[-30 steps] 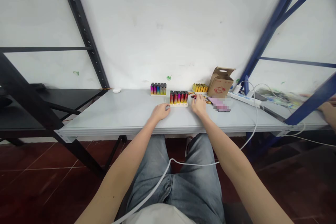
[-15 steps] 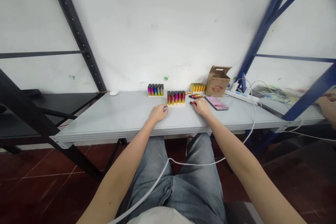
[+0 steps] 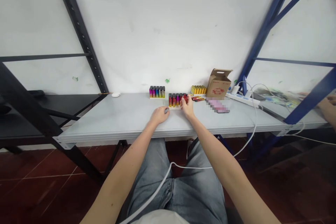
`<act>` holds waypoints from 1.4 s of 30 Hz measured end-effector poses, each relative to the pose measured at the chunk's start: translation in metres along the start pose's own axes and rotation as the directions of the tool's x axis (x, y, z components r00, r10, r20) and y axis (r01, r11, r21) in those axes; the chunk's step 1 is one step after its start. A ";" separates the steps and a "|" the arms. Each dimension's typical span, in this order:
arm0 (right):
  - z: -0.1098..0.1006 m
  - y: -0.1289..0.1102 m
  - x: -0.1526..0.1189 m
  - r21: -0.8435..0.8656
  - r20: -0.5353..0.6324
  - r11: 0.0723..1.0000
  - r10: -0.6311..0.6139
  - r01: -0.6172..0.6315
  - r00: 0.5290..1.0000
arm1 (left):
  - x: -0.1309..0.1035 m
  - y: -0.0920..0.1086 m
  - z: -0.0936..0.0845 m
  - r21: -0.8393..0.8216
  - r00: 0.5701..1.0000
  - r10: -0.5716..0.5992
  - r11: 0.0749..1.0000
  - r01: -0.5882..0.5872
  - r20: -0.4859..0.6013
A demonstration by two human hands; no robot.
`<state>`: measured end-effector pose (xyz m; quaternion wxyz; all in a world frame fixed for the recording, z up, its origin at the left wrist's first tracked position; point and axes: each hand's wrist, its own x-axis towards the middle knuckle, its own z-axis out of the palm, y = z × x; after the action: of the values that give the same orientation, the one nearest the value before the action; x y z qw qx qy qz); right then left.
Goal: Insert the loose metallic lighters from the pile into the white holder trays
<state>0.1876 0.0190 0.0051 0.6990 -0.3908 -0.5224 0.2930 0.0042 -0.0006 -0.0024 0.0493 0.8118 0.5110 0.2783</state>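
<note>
Several red, yellow and purple lighters with black tops stand upright in a pale rack at the middle of the table. My right hand is at the right end of that rack, its fingers closed round a red lighter. Beside the rack's left front corner rests my left hand, fingers curled on something small and grey that I cannot make out. A second group of multicoloured lighters stands behind to the left. Some loose red and yellow lighters lie right of my right hand.
Yellow lighters stand near the wall beside an open cardboard box. A phone, a power strip and a white cable are at the right. A white round object lies back left. Another person's arm shows far right.
My right hand has moved left and forward from beside the loose lighters to the rack's right end, carrying the red lighter. My left hand has stayed by the rack. The view has shifted slightly.
</note>
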 end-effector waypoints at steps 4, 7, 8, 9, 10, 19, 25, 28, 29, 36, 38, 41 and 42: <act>-0.001 -0.001 -0.006 0.120 0.097 0.980 0.144 -0.155 0.985 | 0.000 0.000 0.000 -0.002 1.000 0.005 1.000 -0.005 -0.002; -0.007 -0.003 -0.004 0.191 0.170 0.932 0.278 -0.308 0.945 | 0.001 -0.002 0.000 -0.007 1.000 0.001 1.000 -0.001 -0.001; -0.009 -0.004 -0.003 0.211 0.201 0.907 0.325 -0.365 0.924 | 0.001 -0.002 0.001 -0.009 1.000 0.001 1.000 -0.001 -0.002; -0.010 -0.006 -0.003 0.231 0.228 0.880 0.366 -0.415 0.902 | 0.001 -0.002 0.001 -0.011 1.000 0.003 1.000 -0.003 -0.002; -0.010 -0.008 -0.002 0.250 0.246 0.854 0.399 -0.456 0.883 | 0.001 -0.003 0.001 -0.012 1.000 0.006 1.000 -0.006 -0.004; -0.009 -0.021 -0.004 0.358 0.247 0.754 0.492 -0.551 0.835 | 0.001 -0.001 0.000 -0.016 1.000 -0.014 1.000 0.014 0.012; -0.010 -0.013 -0.001 0.330 0.268 0.751 0.507 -0.572 0.819 | -0.001 0.002 -0.003 -0.028 0.999 -0.028 0.999 0.029 0.024; -0.011 -0.009 0.000 0.319 0.277 0.756 0.502 -0.572 0.819 | -0.001 0.002 -0.003 -0.032 0.999 -0.025 0.999 0.026 0.023; -0.011 -0.009 0.000 0.311 0.275 0.759 0.505 -0.573 0.818 | -0.001 0.002 -0.003 -0.032 0.999 -0.025 0.999 0.026 0.023; -0.009 -0.015 -0.003 0.281 0.242 0.791 0.490 -0.543 0.838 | -0.001 0.002 -0.003 -0.032 0.999 -0.019 0.999 0.020 0.027; -0.008 -0.015 -0.003 0.285 0.247 0.797 0.475 -0.532 0.845 | -0.001 0.002 -0.003 -0.032 1.000 -0.019 0.999 0.020 0.025; -0.007 -0.012 -0.003 0.350 0.210 0.818 0.406 -0.457 0.889 | 0.000 0.001 -0.002 -0.027 1.000 -0.016 0.999 0.017 0.019; -0.007 -0.011 -0.003 0.375 0.193 0.825 0.377 -0.423 0.906 | 0.000 0.000 -0.001 -0.024 1.000 -0.015 1.000 0.015 0.017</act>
<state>0.1932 0.0098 0.0119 0.6578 -0.3199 -0.3936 0.5569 0.0038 -0.0006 -0.0013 0.0657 0.8097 0.5132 0.2771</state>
